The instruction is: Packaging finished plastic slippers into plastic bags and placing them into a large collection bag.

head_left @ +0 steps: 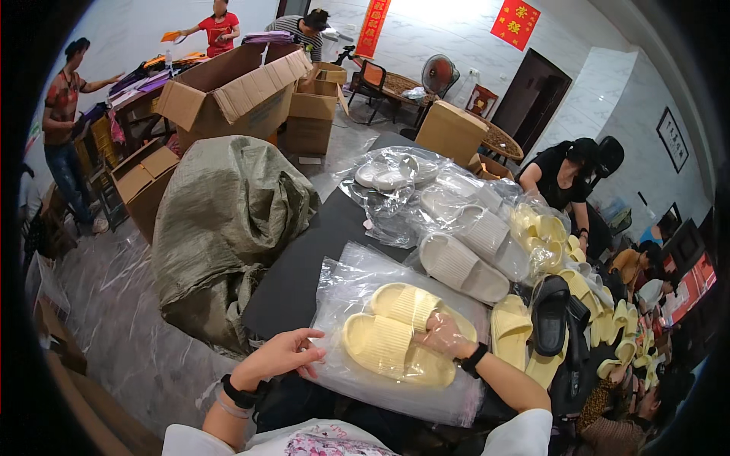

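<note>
Reaching in from the near edge of the dark table, two bare hands work around a pair of yellow slippers. The left hand is loosely opened, thumb and fingers apart, beside the left edge of a stack of clear plastic bags. The right hand lies on the slippers under clear film, fingers at the strap of the farther one; how tightly they grasp cannot be told. The pair lies side by side on the stack, near the table's near edge, straps toward the left.

Just right of the stack are loose yellow slippers, with a black slipper lying among them. Beyond the stack, a pale slipper shows, and more bagged pale slippers reach toward the far corner. Along the table's left edge slumps a grey-green woven sack.

At the table's far right side, a person in black leans over bagged yellow slippers. Farther off stand a large open cardboard box, a round fan and, by a side table, three people.
</note>
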Available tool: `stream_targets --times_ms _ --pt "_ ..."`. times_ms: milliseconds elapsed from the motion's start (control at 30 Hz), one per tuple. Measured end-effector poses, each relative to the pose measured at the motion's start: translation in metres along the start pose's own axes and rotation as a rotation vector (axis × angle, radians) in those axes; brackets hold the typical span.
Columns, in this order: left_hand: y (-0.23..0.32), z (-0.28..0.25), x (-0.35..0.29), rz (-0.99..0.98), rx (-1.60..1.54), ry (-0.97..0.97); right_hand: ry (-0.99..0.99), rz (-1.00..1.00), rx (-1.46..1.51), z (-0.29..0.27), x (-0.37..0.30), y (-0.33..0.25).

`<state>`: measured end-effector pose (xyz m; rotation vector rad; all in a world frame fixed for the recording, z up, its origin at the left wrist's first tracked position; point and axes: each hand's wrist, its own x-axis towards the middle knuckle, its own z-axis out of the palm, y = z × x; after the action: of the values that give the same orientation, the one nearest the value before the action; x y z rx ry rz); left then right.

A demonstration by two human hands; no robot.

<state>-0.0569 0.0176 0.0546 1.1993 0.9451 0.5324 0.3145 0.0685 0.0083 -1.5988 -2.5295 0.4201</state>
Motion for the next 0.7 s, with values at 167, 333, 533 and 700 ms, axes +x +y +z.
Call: stream_targets --times_ms 167,333,533,700 --pt "-0.023 -0.005 0.002 0.11 0.031 0.286 0.432 -0.134 0.013 -0.074 -0.036 -0.045" --pt "-0.023 0.003 0.018 0.142 0.135 0.399 0.636 0.125 -0.072 -0.092 -0.103 -0.02" --pt "-0.016 0.028 0.042 0.212 0.166 0.33 1.094 0.629 0.028 -0.153 -0.182 -0.034" --pt "-0.018 0.024 0.038 0.18 0.212 0.381 1.544 0.495 0.281 -0.118 -0.235 0.017"
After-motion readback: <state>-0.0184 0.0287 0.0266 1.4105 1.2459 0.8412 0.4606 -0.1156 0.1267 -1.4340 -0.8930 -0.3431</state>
